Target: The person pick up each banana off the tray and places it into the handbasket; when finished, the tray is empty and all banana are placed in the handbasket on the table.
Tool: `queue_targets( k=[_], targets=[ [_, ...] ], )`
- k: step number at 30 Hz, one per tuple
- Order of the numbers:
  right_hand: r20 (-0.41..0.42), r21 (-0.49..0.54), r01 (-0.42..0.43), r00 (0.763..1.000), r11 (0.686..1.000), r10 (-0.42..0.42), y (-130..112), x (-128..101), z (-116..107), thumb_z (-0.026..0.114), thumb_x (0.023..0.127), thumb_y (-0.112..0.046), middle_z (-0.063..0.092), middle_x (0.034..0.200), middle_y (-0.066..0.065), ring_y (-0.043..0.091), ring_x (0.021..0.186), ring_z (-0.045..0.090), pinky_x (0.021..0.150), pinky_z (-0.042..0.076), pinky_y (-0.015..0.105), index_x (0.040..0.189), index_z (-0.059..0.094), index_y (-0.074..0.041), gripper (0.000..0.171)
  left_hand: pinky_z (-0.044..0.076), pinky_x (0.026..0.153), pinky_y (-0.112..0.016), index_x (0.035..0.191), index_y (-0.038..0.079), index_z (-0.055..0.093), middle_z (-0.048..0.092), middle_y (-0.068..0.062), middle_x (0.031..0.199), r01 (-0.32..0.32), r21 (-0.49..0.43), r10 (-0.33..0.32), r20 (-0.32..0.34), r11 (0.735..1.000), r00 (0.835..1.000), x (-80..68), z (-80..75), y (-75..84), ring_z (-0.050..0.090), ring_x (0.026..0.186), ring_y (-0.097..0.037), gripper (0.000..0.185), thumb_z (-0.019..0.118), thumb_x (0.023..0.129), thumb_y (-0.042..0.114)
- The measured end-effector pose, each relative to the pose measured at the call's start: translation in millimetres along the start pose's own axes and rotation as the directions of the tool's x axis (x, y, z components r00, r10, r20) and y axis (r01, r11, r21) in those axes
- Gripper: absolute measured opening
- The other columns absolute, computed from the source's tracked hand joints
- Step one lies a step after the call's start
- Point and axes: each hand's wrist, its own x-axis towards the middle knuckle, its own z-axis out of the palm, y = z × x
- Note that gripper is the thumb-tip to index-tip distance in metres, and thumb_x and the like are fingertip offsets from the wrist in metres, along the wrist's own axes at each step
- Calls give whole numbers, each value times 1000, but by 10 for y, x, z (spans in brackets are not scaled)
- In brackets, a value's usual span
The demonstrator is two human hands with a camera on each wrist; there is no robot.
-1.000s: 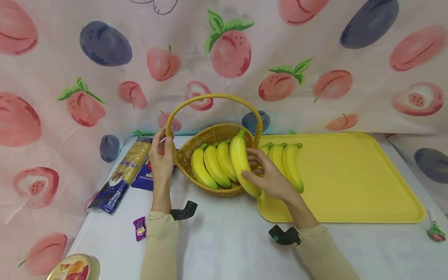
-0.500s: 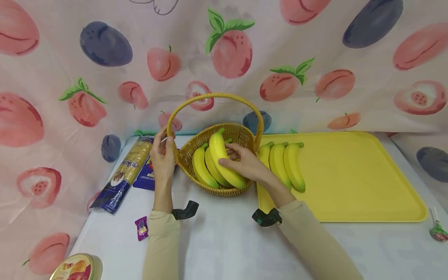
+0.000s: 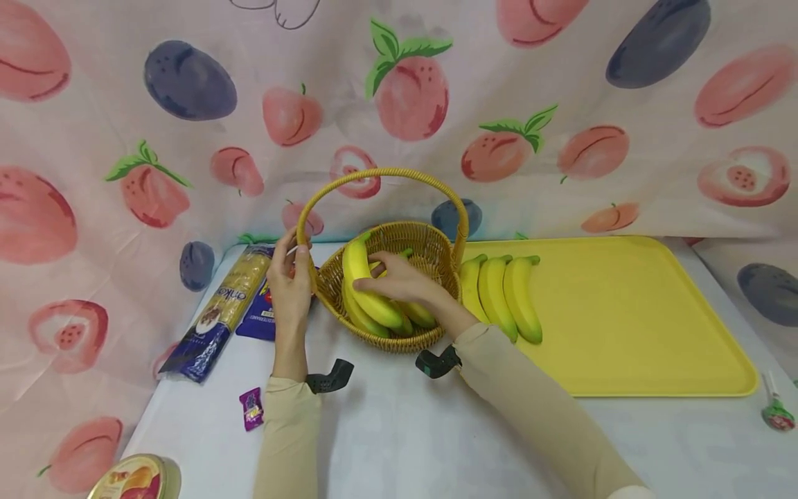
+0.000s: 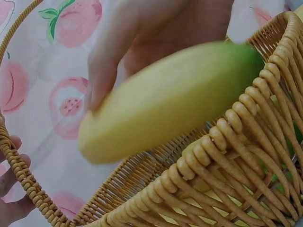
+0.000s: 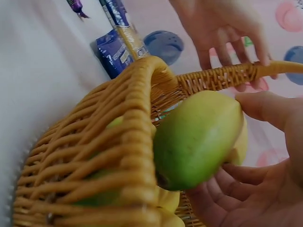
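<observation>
A staged tabletop set: fruit-print cloth backdrop (image 3: pixel 561 83) draped behind a white table (image 3: pixel 405 443)

Only partial lettering, approx. "nike", legible on the pasta pkg (image 3: pixel 226 303); other labels too small.

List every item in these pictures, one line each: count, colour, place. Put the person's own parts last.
basket: one, tan wicker with an arched handle, on the table left of the tray.
held banana: one, yellow with a green tip, over the basket's left side.
bananas in basket: several, yellow, mostly hidden under the hand.
tray bananas: three, yellow, at the tray's left edge.
tray: one, yellow, right half of the table.
noodle packet: one, blue and tan, left of the basket.
small wrapper: one, purple, near the left sleeve.
tin: one, gold, bottom-left corner.
lollipop: one, green and red, far right.
left hand: grips the basket handle.
right hand: holds the banana.
</observation>
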Motion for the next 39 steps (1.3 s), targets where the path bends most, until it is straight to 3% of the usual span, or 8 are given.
queue_targets(
  k=[3,10,17,23,28,33,39],
  targets=[
    [52,23,-27,998,999,26,-33,85,53,66,84,-41,62,114,9,17,90,62,72,54,28,142,37,-8,73,46,90,-32,135,7,50,55,-13,127,1,5,-1,2,1000,1000,-4,-9,-1,55,119,-21,36,46,99,14],
    [145,2,-65,987,998,64,-41,230,134,65,87,-36,63,110,10,19,90,63,75,55,31,137,44,-4,63,46,85,-36,135,8,50,53,-13,130,2,20,-2,19,1000,1000,8,-4,-9,54,120,-24,37,46,99,14],
    [104,-182,-58,992,982,78,-96,286,206,63,86,-46,51,136,17,24,116,54,100,44,38,143,34,1,80,46,87,-37,135,8,49,54,-13,128,12,28,-13,20,1000,1000,6,-2,12,54,119,-20,37,46,99,15],
    [89,-230,-63,992,971,85,-119,299,255,63,85,-49,47,141,16,27,128,47,105,40,40,144,33,0,82,46,84,-32,135,9,50,54,-14,125,15,28,-16,17,999,1000,27,-22,-59,55,117,-19,37,46,99,14],
    [61,-199,-70,995,978,84,-91,249,226,59,88,-48,54,133,14,25,117,55,98,45,37,145,33,-3,77,46,85,-38,135,19,51,54,-8,128,4,42,-6,34,999,999,79,-27,-247,54,120,-19,36,46,99,22],
    [12,-158,2,1000,988,0,-100,107,121,57,91,-42,60,110,9,19,86,59,75,49,31,144,35,-7,67,47,83,-29,133,21,53,58,-8,122,-25,71,24,14,997,1000,96,-21,-298,55,120,-24,35,46,99,30],
    [-12,-45,121,993,992,-121,-42,-94,-40,55,94,-34,56,112,8,19,87,59,67,48,26,138,42,-12,51,46,85,-23,132,19,53,59,-13,121,-36,66,37,-4,997,999,108,-31,-276,56,119,-25,36,47,99,31]
  ],
)
